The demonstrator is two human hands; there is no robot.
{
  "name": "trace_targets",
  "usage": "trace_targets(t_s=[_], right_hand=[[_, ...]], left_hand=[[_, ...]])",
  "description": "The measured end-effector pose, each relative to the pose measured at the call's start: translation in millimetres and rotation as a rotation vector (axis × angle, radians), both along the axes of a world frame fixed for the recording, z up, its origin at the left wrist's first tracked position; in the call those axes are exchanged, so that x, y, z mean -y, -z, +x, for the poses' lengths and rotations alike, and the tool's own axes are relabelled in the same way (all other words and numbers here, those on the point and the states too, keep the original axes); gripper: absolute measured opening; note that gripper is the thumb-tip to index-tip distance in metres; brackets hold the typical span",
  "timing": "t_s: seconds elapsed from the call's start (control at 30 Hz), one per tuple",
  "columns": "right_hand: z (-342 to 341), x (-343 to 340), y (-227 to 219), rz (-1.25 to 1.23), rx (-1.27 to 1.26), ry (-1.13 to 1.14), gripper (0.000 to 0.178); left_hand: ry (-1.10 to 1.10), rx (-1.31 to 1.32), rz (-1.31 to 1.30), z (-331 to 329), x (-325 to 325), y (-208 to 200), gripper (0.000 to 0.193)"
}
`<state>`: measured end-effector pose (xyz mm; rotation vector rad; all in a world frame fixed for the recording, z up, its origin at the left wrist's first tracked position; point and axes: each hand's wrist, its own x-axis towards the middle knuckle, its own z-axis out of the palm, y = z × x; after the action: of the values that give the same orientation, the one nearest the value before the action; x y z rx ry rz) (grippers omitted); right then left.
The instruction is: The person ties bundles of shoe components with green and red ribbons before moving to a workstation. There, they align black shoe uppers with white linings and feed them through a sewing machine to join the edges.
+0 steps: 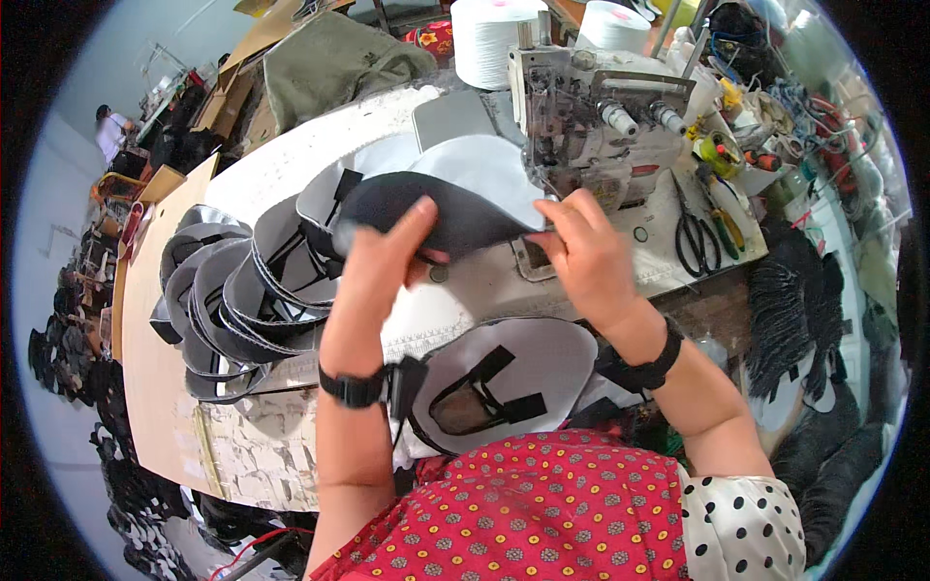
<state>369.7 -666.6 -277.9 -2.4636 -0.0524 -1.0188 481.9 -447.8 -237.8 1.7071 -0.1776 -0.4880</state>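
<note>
A curved fabric piece [436,208], dark grey on one face and white on the other, is stretched between my hands beside the sewing machine [601,131]. My left hand [387,254] grips its left part, thumb on the dark face and fingers beneath. At the right end, close under the machine's needle area, my right hand [589,254] pinches the edge between thumb and fingers. Part of the piece's white side rests on the machine bed. Below my hands, at the table's front edge, lies a rounded grey fabric piece [562,353] with black straps.
Several similar sewn pieces [232,300] are piled on the table at left. Black-handled scissors [694,237] and pliers [725,218] lie right of the machine. White thread cones [499,48] stand behind it. Dark fringed material [799,300] hangs at right. Another person [111,134] is far left.
</note>
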Motion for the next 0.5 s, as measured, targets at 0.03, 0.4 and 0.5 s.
trace_targets(t_s=[0.03,0.4,0.5], right_hand=[[0.7,2.3,-2.1,0.011,0.016,0.011,0.03],[-17.8,4.2,-46.5,0.55,-0.157,-0.334,0.007],[-22.6,0.0,-52.2,0.545,-0.162,-0.335,0.008]], left_hand=[[0.029,-0.033,0.006,-12.8,0.0,-4.0,0.029],[0.468,0.45,0.022,-15.0,20.9,-6.2,0.036],[0.218,0.736,0.164,-12.0,23.0,-13.6,0.029]])
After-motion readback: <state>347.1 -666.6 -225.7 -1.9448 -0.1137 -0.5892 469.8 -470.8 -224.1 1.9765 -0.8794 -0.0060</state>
